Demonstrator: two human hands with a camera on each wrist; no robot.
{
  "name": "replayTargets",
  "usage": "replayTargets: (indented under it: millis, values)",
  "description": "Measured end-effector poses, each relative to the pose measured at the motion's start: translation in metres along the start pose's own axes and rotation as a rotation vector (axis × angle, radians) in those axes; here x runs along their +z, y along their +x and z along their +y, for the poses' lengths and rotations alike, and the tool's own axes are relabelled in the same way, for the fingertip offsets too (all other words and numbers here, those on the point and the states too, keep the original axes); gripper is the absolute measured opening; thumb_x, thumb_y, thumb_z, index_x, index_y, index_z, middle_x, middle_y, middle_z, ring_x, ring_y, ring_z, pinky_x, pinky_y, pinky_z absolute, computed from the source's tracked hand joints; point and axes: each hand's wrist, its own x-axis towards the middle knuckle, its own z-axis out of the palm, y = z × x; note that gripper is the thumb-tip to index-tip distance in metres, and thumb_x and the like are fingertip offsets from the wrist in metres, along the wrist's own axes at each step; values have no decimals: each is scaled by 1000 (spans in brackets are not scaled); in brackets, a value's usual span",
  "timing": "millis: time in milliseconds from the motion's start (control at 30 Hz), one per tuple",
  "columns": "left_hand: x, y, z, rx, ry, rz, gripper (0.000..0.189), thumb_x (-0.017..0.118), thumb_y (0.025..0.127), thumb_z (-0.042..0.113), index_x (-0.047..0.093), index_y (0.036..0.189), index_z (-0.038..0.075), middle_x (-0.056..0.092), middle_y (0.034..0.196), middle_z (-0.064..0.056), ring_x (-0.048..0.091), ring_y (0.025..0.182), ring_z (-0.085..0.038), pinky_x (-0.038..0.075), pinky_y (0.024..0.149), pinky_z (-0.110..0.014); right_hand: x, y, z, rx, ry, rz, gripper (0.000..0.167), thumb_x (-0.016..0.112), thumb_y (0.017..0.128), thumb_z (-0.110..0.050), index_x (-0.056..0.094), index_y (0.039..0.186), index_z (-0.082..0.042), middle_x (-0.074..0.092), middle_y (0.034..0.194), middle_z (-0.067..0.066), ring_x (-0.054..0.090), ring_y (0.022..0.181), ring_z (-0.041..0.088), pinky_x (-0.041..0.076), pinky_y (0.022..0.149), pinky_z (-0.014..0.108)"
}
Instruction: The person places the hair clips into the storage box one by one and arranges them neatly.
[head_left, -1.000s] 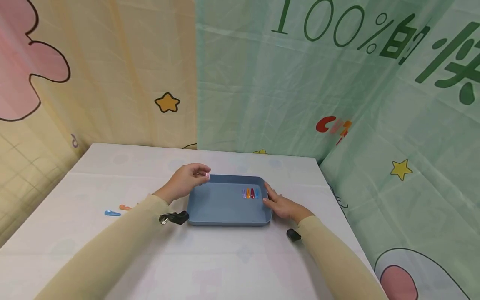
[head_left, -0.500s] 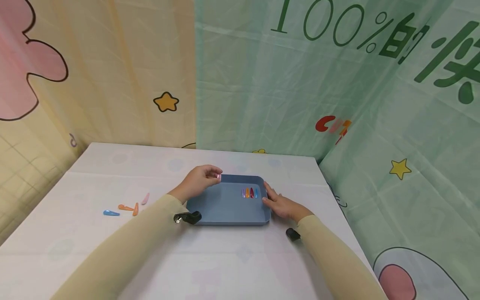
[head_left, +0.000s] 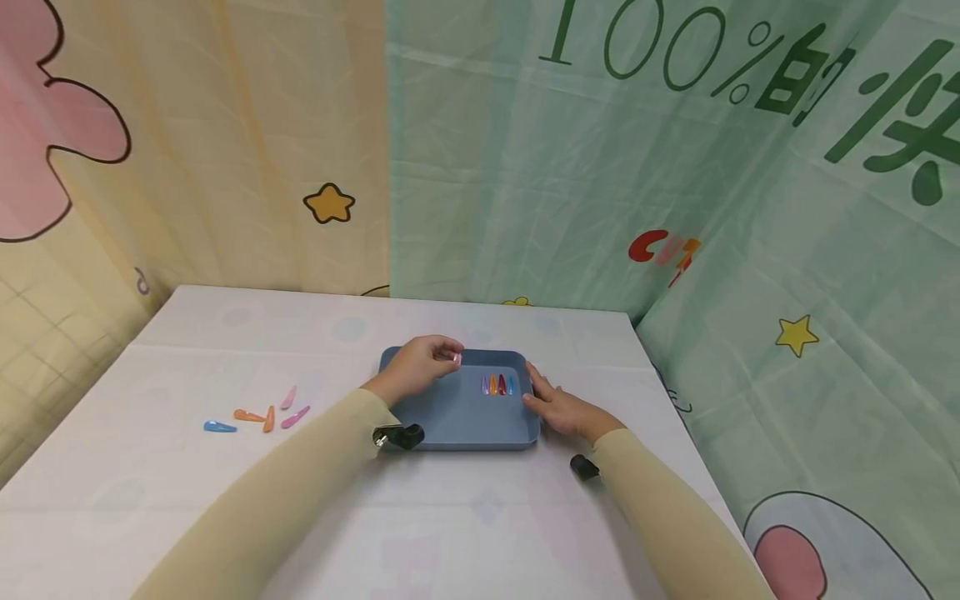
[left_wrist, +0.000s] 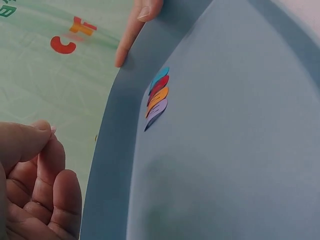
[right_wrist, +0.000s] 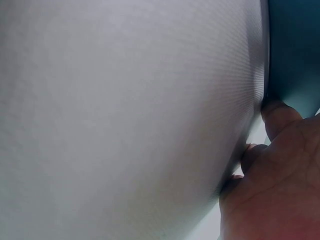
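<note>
My left hand is over the back left part of the blue-grey tray. Its thumb and fingertips pinch a small pink hair clip, mostly hidden by the fingers; only a tip of the clip shows in the left wrist view. Inside the tray near its right side, several hair clips lie in a neat row: purple, orange, red and blue. My right hand rests against the tray's right rim, index finger extended along it and thumb at the edge.
Left of the tray, loose hair clips lie on the white-covered table: a blue clip, two orange ones, a pink clip and a magenta clip. Printed curtains hang behind and to the right.
My left hand has moved right over the tray with the pink hair clip, uncovering loose clips on the table behind the forearm. The right hand stays at the rim.
</note>
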Motion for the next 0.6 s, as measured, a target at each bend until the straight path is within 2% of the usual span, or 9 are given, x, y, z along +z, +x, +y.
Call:
replayTargets:
  millis: [433, 600]
  values:
    - [17, 15, -2, -25, -26, -28, 35, 73, 99, 12, 69, 131, 1, 75, 111, -9, 67, 97, -17, 54, 82, -29, 0, 0, 0, 5, 3, -3, 74, 35, 113, -49, -10, 169, -33, 1, 178, 9, -5, 161, 48, 1, 129, 65]
    - [24, 21, -5, -33, -17, -31, 34, 73, 99, 14, 69, 131, 2, 75, 111, -8, 66, 97, -17, 55, 84, -32, -1, 1, 3, 13, 14, -3, 74, 36, 113, -50, -9, 169, -34, 0, 178, 8, -6, 160, 51, 0, 129, 65]
